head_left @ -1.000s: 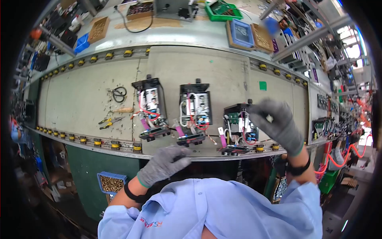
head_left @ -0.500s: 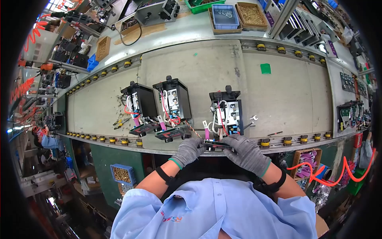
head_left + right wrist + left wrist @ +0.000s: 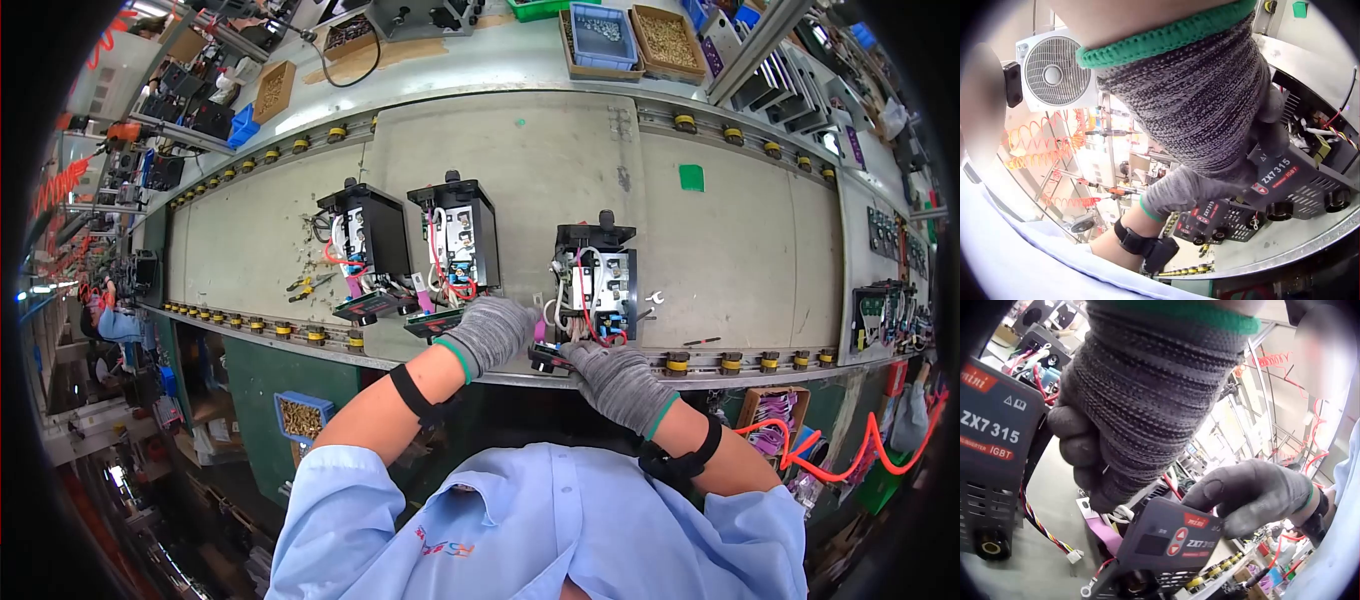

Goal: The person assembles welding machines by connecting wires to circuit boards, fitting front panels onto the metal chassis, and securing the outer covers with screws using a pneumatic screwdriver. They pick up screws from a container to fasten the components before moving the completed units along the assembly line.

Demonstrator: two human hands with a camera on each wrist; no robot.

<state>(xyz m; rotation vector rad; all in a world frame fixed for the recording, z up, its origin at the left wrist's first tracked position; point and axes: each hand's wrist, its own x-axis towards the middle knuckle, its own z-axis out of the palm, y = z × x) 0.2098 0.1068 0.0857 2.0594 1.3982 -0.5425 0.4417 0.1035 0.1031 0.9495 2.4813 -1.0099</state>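
Observation:
In the head view, my gloved right hand (image 3: pixel 620 382) grips the right edge of a dark front panel (image 3: pixel 1169 544) marked ZX7 315, its thumb in front. The panel tilts out from the rightmost open machine (image 3: pixel 597 285), wires running between them. My gloved left hand (image 3: pixel 497 335) has curled fingers beside the purple strip (image 3: pixel 1105 536) behind that panel. Its fingertips overlap the strip's metal end; I cannot tell whether they pinch it. Two similar open machines, a middle one (image 3: pixel 462 235) and a left one (image 3: pixel 365 235), stand to the left with their panels tilted forward.
A wrench (image 3: pixel 655 298) and a thin dark tool (image 3: pixel 702 341) lie right of the machines. Yellow-handled pliers (image 3: pixel 310 287) lie to the left among scraps. Roller rails (image 3: pixel 257 326) line the bench. Bins of small parts, including a blue bin (image 3: pixel 603 40), stand at the back.
My right hand came down from beside the right machine to its front panel. Both hands held the panel half a second ago; the left has since moved up beside the purple strip.

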